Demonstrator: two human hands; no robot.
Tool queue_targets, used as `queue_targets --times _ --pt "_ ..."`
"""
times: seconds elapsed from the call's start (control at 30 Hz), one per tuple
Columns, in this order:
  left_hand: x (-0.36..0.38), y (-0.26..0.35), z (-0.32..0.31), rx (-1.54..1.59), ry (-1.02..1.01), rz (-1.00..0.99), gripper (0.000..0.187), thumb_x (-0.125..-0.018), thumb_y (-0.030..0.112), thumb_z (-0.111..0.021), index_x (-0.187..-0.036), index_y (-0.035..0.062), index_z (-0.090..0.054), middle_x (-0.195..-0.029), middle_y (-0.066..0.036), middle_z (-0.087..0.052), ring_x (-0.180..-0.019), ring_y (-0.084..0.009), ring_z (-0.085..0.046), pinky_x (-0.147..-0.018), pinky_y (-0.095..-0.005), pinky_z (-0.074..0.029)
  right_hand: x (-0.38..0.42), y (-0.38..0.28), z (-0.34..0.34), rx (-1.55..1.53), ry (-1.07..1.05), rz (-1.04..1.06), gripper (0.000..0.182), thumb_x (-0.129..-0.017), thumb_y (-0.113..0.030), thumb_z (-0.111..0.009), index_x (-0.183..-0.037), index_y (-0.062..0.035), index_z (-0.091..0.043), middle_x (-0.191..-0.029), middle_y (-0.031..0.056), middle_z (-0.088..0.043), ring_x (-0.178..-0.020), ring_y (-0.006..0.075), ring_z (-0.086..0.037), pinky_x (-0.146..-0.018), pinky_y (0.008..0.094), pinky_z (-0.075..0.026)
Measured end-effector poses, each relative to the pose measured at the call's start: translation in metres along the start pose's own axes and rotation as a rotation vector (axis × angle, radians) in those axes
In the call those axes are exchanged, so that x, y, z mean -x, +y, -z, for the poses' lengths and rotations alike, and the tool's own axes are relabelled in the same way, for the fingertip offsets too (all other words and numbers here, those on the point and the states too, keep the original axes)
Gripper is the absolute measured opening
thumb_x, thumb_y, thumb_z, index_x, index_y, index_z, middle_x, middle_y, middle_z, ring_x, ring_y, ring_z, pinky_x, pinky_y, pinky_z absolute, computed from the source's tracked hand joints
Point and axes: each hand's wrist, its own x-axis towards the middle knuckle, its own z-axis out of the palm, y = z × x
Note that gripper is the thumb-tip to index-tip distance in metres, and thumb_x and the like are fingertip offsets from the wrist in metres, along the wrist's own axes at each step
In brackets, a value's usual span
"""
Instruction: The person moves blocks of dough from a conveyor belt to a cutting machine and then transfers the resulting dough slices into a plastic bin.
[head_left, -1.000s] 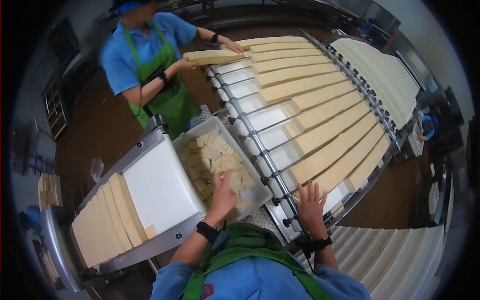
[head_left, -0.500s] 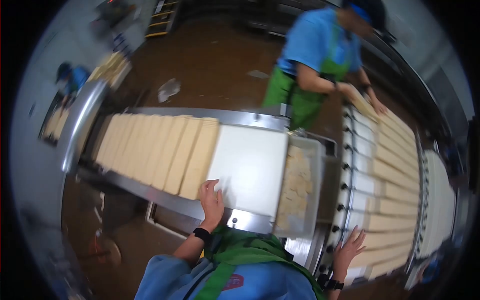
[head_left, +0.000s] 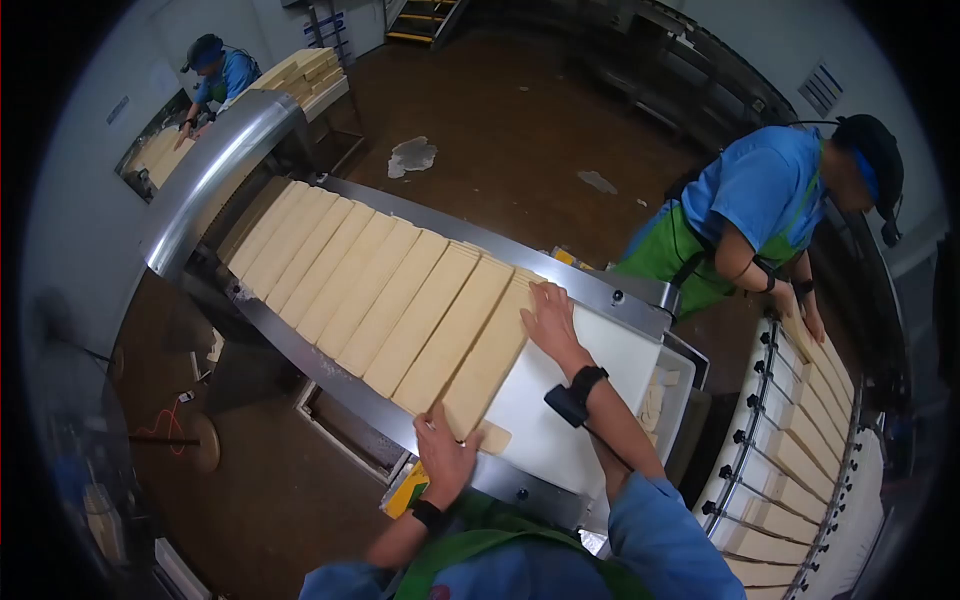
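Long pale dough strips [head_left: 385, 280] lie side by side, in stacks, across a white conveyor belt [head_left: 575, 395]. My left hand [head_left: 447, 455] grips the near end of the last stack of dough strips [head_left: 495, 365] in the row. At the far end of that same stack, my right hand [head_left: 552, 318] has its fingers bent over the edge. A small dough offcut [head_left: 493, 437] lies on the belt beside my left fingers. The undersides of both hands' grips are hidden.
Metal rails [head_left: 400, 428] edge the belt, and a steel hood [head_left: 225, 180] spans its far left end. A white bin [head_left: 685, 385] with dough scraps stands at the belt's right end. Further right, a co-worker [head_left: 745, 215] handles strips on a second conveyor [head_left: 735, 470] with black knobs.
My right hand has come from beside the second conveyor to the far end of the last stack. My left hand has closed on its near end. The view has turned rightward.
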Motion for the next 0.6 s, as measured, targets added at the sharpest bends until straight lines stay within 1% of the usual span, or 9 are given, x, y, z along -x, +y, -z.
queue_targets --times 0.03,0.07,0.13,0.17,0.23,0.37,0.43,0.5,0.6 --pt "0.001 0.0 -0.001 0.103 -0.045 0.026 0.089 -0.077 0.033 -0.086 -0.146 -0.0017 -0.04 -0.13 -0.027 -0.041 -0.12 -0.0467 -0.048 -0.1 -0.0529 -0.045 -0.013 -0.002 -0.006 0.055 0.024 -0.007 0.053 -0.088 -0.024 -0.074 -0.133 -0.0005 -0.06 -0.129 0.0187 -0.055 -0.123 0.0364 -0.05 -0.101 0.0511 -0.041" --pt "0.001 0.001 -0.002 0.112 -0.049 0.026 0.09 -0.077 0.03 -0.086 -0.147 -0.0011 -0.038 -0.13 -0.027 -0.04 -0.119 -0.047 -0.051 -0.097 -0.0531 -0.049 -0.023 -0.002 -0.01 0.057 0.02 -0.004 0.053 -0.088 -0.024 -0.074 -0.133 -0.0005 -0.06 -0.129 0.0187 -0.055 -0.123 0.0364 -0.05 -0.101 0.0511 -0.041" --pt "-0.007 0.0 -0.006 0.126 -0.049 0.015 0.091 -0.076 0.027 -0.088 -0.147 -0.0019 -0.038 -0.13 -0.027 -0.04 -0.117 -0.0471 -0.053 -0.097 -0.0512 -0.049 -0.036 -0.005 -0.014 0.231 -0.079 -0.112 0.049 -0.087 -0.026 -0.075 -0.127 -0.0012 -0.061 -0.121 0.0171 -0.056 -0.117 0.0337 -0.052 -0.096 0.0501 -0.043" --pt "-0.01 0.001 -0.008 0.135 -0.049 -0.001 0.091 -0.075 0.023 -0.089 -0.146 -0.0026 -0.038 -0.13 -0.027 -0.04 -0.114 -0.0472 -0.054 -0.098 -0.0493 -0.05 -0.04 -0.006 -0.015 0.233 -0.082 -0.107 0.049 -0.087 -0.026 -0.075 -0.127 -0.0012 -0.061 -0.121 0.0171 -0.056 -0.117 0.0337 -0.052 -0.096 0.0501 -0.043" --pt "-0.012 0.007 -0.008 0.124 -0.082 0.018 0.092 -0.076 0.024 -0.088 -0.147 -0.0021 -0.037 -0.129 -0.026 -0.04 -0.116 -0.0466 -0.054 -0.098 -0.0494 -0.05 -0.046 -0.005 -0.021 0.232 -0.071 -0.166 0.044 -0.087 -0.028 -0.075 -0.121 -0.003 -0.063 -0.114 0.0148 -0.057 -0.113 0.032 -0.053 -0.091 0.0491 -0.043" --pt "-0.012 0.012 -0.01 0.056 -0.118 0.041 0.093 -0.078 0.028 -0.086 -0.15 -0.001 -0.034 -0.131 -0.025 -0.04 -0.119 -0.046 -0.052 -0.099 -0.0508 -0.048 -0.04 -0.007 -0.027 0.318 -0.065 -0.137 0.045 -0.087 -0.031 -0.075 -0.121 -0.0035 -0.063 -0.112 0.0131 -0.057 -0.111 0.0303 -0.053 -0.091 0.048 -0.042" --pt "-0.012 0.015 -0.011 0.042 -0.117 0.024 0.094 -0.079 0.029 -0.085 -0.151 -0.0007 -0.033 -0.132 -0.025 -0.04 -0.12 -0.046 -0.051 -0.1 -0.0512 -0.048 -0.034 -0.004 -0.028 0.364 -0.037 -0.002 0.045 -0.087 -0.032 -0.076 -0.12 -0.0054 -0.063 -0.111 0.0124 -0.057 -0.11 0.0296 -0.052 -0.092 0.0474 -0.039" --pt "-0.012 0.018 -0.011 0.046 -0.122 0.025 0.093 -0.079 0.026 -0.085 -0.151 0.0005 -0.032 -0.136 -0.026 -0.039 -0.121 -0.0486 -0.049 -0.097 -0.0539 -0.049 -0.029 -0.001 -0.025 0.362 -0.013 -0.025 0.044 -0.087 -0.032 -0.076 -0.12 -0.0063 -0.063 -0.111 0.012 -0.056 -0.11 0.029 -0.052 -0.092 0.047 -0.038" --pt "-0.008 0.016 -0.015 0.038 -0.117 0.007 0.094 -0.079 0.025 -0.085 -0.152 0.0005 -0.031 -0.136 -0.026 -0.038 -0.122 -0.0487 -0.048 -0.098 -0.054 -0.049 -0.027 -0.003 -0.02 0.341 0.012 -0.094 0.043 -0.087 -0.033 -0.076 -0.12 -0.008 -0.063 -0.112 0.011 -0.056 -0.11 0.028 -0.051 -0.094 0.0467 -0.036"
